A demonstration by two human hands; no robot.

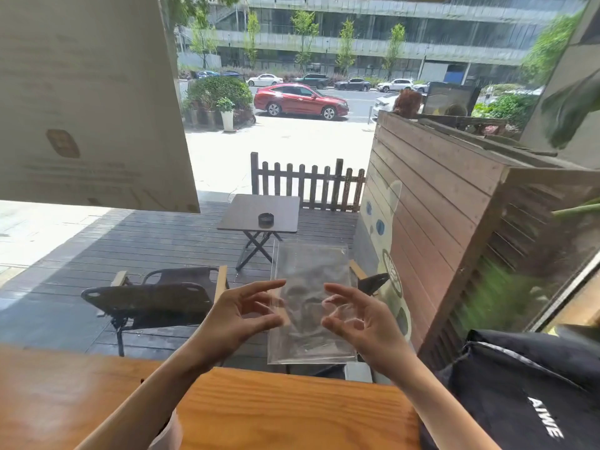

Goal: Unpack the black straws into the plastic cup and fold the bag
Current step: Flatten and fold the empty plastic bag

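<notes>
Presently, left hand is raised above the wooden counter, fingers spread and curled, its fingertips at the left edge of the clear plastic bag; whether they pinch it cannot be told. Bag hangs upright and flat between both hands, empty. Right hand mirrors, fingers loose at the bag's right edge, grip likewise unclear. Black backpack sits far right.

- Both forearms were bare, with no watch or ring visible.
- The left hand and right hand wore no gloves.
- A pale sleeve edge showed at 7 o'clock.
</notes>
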